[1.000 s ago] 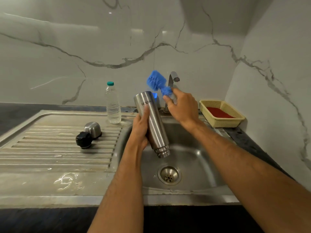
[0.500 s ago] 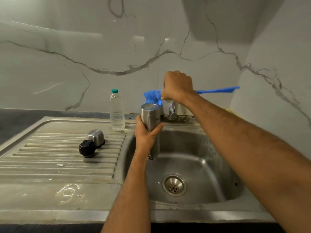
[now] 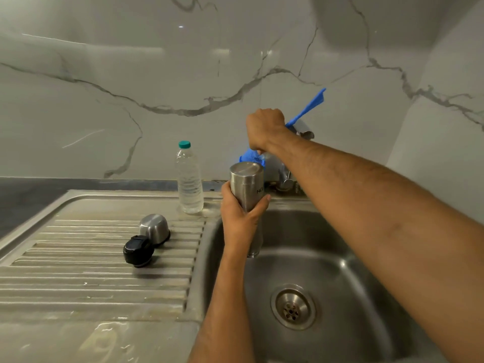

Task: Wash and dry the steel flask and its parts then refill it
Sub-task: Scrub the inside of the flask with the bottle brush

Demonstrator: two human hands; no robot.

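— Where's the flask?

— My left hand point(image 3: 242, 218) wraps the steel flask point(image 3: 247, 195), upended over the sink point(image 3: 340, 258) so it drains, I think. My right hand point(image 3: 264, 129) fists the blue brush point(image 3: 306, 111), its bristles at the flask's smooth base.

— Parts?

— Domed steel cup point(image 3: 154, 227) and ribbed black stopper point(image 3: 138, 250) sit on the grooved drainboard point(image 3: 91, 271).

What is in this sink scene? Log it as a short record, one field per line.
left hand: grips the steel flask held mouth down over the sink
right hand: grips the blue bottle brush, bristles at the flask's upturned base
drainboard: steel cup lid and black stopper, touching
behind drainboard: capped clear water bottle, upright
tap water: none visible
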